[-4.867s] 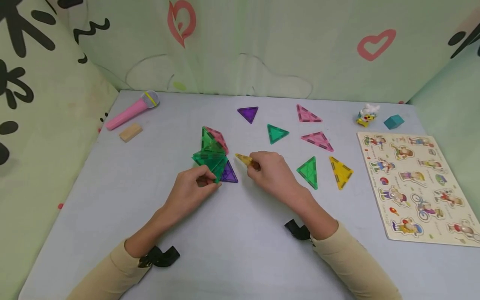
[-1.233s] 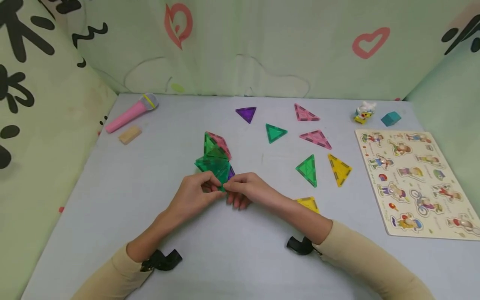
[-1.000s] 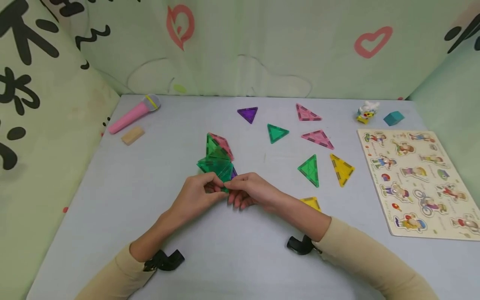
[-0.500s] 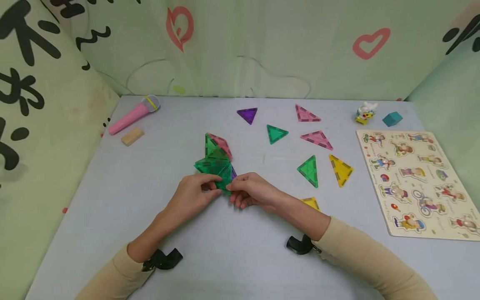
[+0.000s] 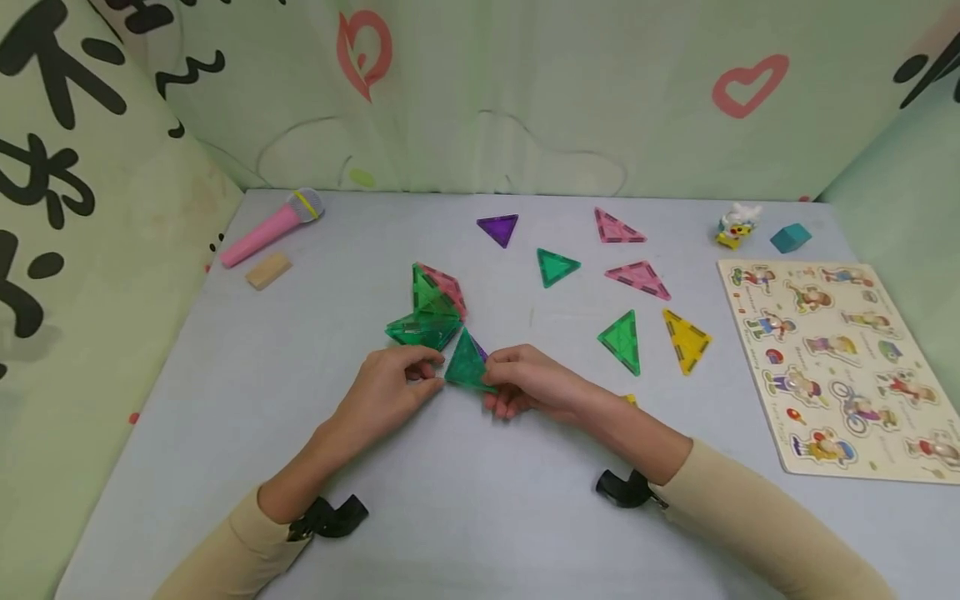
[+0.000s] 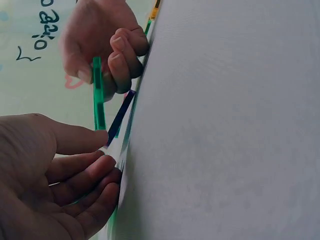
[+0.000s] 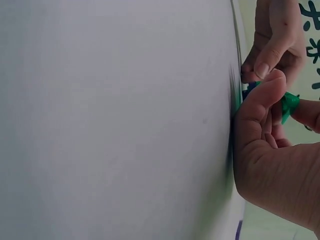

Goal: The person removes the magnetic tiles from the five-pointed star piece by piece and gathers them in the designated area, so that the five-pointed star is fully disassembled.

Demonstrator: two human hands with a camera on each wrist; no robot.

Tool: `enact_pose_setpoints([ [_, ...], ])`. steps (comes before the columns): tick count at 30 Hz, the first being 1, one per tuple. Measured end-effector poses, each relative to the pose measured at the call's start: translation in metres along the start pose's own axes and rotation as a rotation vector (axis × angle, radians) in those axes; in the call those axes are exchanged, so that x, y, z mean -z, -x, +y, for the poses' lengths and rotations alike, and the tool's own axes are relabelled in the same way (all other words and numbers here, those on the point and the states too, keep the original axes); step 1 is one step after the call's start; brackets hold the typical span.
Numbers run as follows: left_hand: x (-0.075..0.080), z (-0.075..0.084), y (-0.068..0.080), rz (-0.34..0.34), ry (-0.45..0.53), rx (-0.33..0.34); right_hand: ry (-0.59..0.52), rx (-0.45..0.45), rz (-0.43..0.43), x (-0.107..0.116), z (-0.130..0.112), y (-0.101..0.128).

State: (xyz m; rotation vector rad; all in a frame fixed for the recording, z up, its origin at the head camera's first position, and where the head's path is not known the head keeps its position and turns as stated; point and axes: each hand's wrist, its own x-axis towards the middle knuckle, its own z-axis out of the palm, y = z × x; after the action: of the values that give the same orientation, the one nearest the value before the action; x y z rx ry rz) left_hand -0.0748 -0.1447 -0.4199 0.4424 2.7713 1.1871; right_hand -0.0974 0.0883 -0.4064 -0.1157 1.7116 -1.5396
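Note:
My right hand [image 5: 536,379] pinches a green triangular magnetic tile [image 5: 467,364] at its lower right corner. In the left wrist view this tile [image 6: 97,95] appears edge-on between the right thumb and fingers, with a dark purple tile [image 6: 121,117] slanting beside it. My left hand [image 5: 393,375] is just left of the tile, thumb and index apart with bent fingers and nothing between them. Beyond its fingertips sits a joined group of green tiles [image 5: 423,331] with a pink tile [image 5: 447,287] at its far end. The right fingers and the pinched tile partly cover the purple tile.
Loose triangular tiles lie to the right: purple [image 5: 498,228], green [image 5: 618,342], pink [image 5: 639,277] and yellow [image 5: 686,340]. A picture puzzle board [image 5: 840,367], a small figurine [image 5: 735,225] and a teal block [image 5: 791,238] stand right. A toy microphone [image 5: 270,229] and wooden block [image 5: 267,271] lie left.
Earlier the right hand held a yellow tile, which now lies by its wrist. The left hand has let go of the green tile, and the right has swung it rightward from the group.

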Motion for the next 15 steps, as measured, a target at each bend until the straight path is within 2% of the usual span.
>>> enact_pose_setpoints([
  [6, -0.001, 0.001, 0.0, -0.03, -0.066, -0.021, 0.088, 0.039, 0.04, 0.012, 0.007, 0.019],
  [11, -0.001, 0.001, 0.001, -0.033, -0.105, -0.022, 0.208, 0.062, 0.116, 0.026, 0.012, 0.042],
  [15, -0.002, 0.0, 0.001, -0.034, -0.12, -0.02, 0.25, 0.101, 0.174, 0.043, 0.017, 0.064],
])
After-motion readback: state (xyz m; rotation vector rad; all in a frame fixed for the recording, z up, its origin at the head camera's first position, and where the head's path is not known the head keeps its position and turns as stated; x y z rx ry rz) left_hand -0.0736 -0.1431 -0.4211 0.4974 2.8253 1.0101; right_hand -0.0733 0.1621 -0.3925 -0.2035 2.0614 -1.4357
